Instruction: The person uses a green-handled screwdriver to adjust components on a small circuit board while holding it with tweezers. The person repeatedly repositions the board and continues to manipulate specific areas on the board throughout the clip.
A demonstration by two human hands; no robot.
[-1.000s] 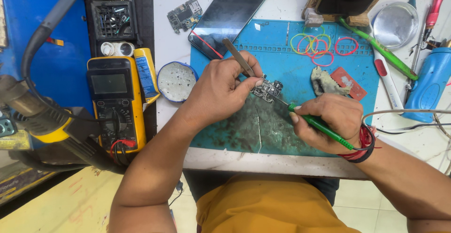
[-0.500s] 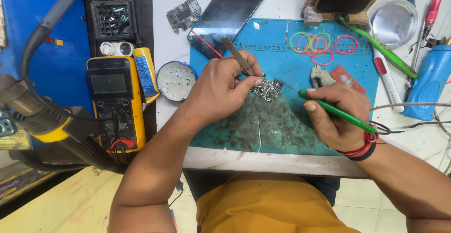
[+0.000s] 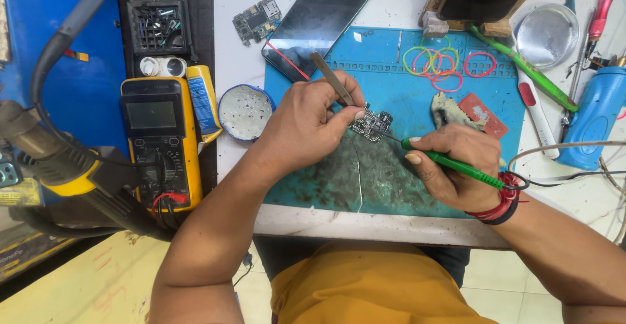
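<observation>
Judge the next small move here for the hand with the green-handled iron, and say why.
Probably a slight advance of the right hand to bring the tip of the green-handled iron onto the small circuit board. The tip sits at the board's right edge, and the left hand steadies the board with tweezers over the blue mat.

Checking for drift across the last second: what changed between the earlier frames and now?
The right hand shifted slightly, keeping the green soldering iron with its tip at the small circuit board. The left hand keeps its grip on the tweezers at the board. Nothing taken or released; bench items unmoved.
</observation>
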